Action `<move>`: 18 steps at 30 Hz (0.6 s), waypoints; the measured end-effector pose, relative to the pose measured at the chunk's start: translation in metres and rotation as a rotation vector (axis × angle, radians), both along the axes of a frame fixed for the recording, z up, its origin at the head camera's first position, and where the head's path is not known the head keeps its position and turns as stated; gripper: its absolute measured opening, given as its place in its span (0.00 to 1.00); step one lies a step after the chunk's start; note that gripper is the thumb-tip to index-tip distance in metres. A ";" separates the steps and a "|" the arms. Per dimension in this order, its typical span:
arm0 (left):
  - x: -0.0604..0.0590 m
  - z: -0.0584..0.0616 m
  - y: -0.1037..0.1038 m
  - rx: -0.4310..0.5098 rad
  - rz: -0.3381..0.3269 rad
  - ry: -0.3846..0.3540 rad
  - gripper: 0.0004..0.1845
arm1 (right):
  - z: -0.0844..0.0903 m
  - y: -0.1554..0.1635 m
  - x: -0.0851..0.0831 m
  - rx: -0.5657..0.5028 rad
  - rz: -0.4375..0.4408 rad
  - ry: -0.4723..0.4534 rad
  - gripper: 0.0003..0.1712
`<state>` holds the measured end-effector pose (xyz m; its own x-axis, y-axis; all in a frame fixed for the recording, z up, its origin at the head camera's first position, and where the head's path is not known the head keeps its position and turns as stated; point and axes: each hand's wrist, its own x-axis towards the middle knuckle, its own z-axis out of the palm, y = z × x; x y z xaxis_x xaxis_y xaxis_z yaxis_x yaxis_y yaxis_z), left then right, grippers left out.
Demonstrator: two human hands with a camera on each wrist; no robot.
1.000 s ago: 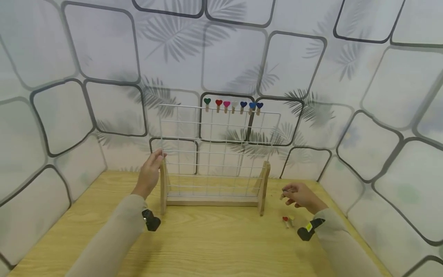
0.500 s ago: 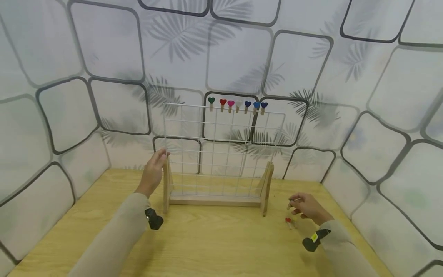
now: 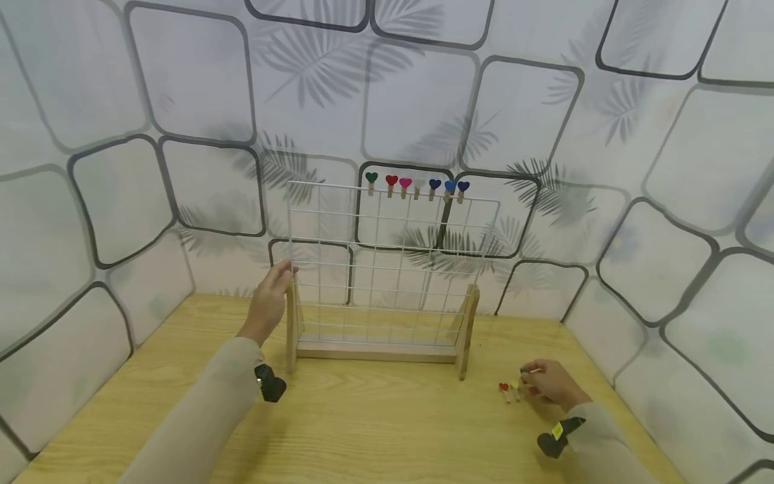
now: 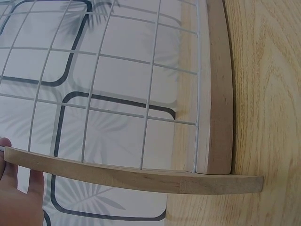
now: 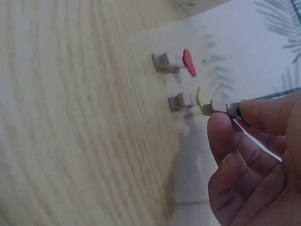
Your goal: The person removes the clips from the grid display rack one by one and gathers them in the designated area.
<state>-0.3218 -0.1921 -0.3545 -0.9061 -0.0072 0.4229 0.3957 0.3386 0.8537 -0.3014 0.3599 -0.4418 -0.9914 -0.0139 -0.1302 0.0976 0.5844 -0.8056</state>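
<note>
My left hand (image 3: 268,304) grips the top of the left wooden upright of a white wire grid rack (image 3: 387,267). In the left wrist view its fingers (image 4: 35,181) sit at the end of that wooden upright (image 4: 131,178). My right hand (image 3: 553,383) pinches a small wooden clothespin (image 5: 217,108) with a dark heart mostly hidden by the fingertips. Just left of this hand, on the table, lie a red-heart clothespin (image 3: 504,390) and a yellow-heart clothespin (image 3: 515,390). In the right wrist view the held clothespin overlaps the edge of the yellow heart (image 5: 201,97).
Several heart clothespins, among them a green one (image 3: 371,179) and a pink one (image 3: 405,184), are clipped along the rack's top wire. The wooden table (image 3: 363,423) meets patterned walls (image 3: 659,262) at the back and sides.
My right hand has moved right and nearer to me with the clothespin, coming beside the two on the table. My left hand stays on the rack. The head view has shifted slightly.
</note>
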 end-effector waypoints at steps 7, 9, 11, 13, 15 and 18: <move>0.001 -0.002 -0.001 -0.021 0.005 -0.008 0.30 | -0.008 0.004 0.003 0.032 0.005 0.030 0.16; 0.001 -0.002 -0.001 -0.023 0.006 -0.008 0.30 | -0.009 0.005 0.003 0.036 0.012 0.042 0.15; 0.001 -0.001 0.000 -0.024 0.008 -0.008 0.29 | -0.010 0.006 0.004 0.042 0.018 0.042 0.15; 0.001 -0.001 0.000 -0.023 0.008 -0.008 0.29 | -0.010 0.007 0.003 0.037 0.017 0.035 0.15; 0.001 0.000 0.000 -0.021 0.006 -0.009 0.29 | -0.011 0.007 0.002 0.026 0.008 0.022 0.15; 0.002 0.000 0.000 -0.020 0.002 -0.014 0.30 | -0.011 0.009 0.001 0.026 0.015 0.019 0.16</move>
<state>-0.3197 -0.1920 -0.3543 -0.9120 -0.0006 0.4102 0.3832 0.3560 0.8523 -0.2999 0.3689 -0.4532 -0.9934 -0.0260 -0.1120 0.0734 0.6068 -0.7915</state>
